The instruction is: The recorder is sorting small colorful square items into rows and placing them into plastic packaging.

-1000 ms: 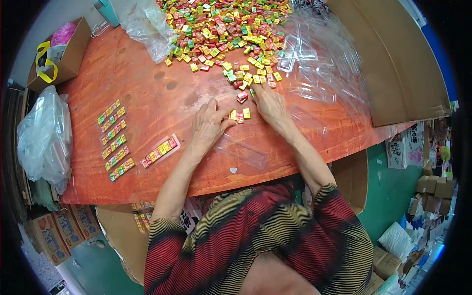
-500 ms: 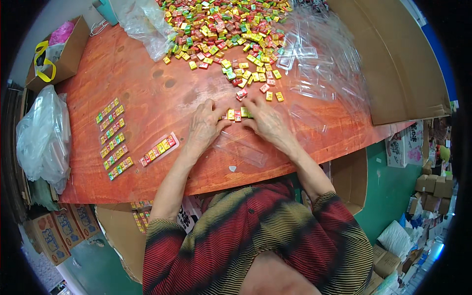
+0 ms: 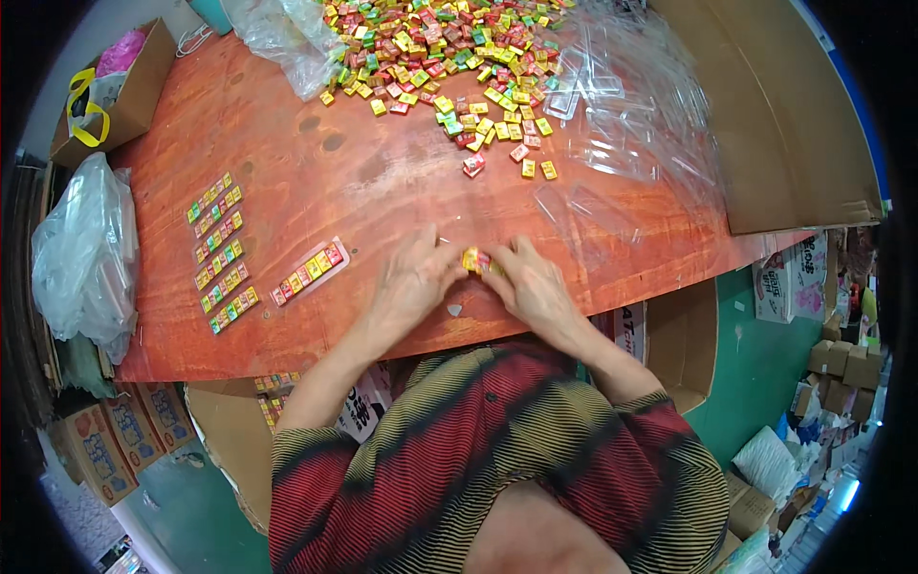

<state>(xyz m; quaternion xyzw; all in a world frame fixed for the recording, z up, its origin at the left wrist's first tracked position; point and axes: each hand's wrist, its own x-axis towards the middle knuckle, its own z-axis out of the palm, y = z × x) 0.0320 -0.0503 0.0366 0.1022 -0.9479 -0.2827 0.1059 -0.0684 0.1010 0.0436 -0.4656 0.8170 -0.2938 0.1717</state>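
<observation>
Lining up candies at desk [image 3: 287,163] edge.
L hand [image 3: 411,287] & R hand [image 3: 535,287] both pinch candies [image 3: 475,260]; next likely needs a clear sleeve [image 3: 612,215], 2 o'clock.

Bare worktop [image 3: 316,172] lies open between the candy pile [image 3: 449,48] and both hands. Filled strips [image 3: 222,251] crowd the left — clear trays [image 3: 631,105] the right.

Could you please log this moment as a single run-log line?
left hand: on small candies | right hand: on same candies | place: red table near edge | nearby: candy pile, filled strip
</observation>
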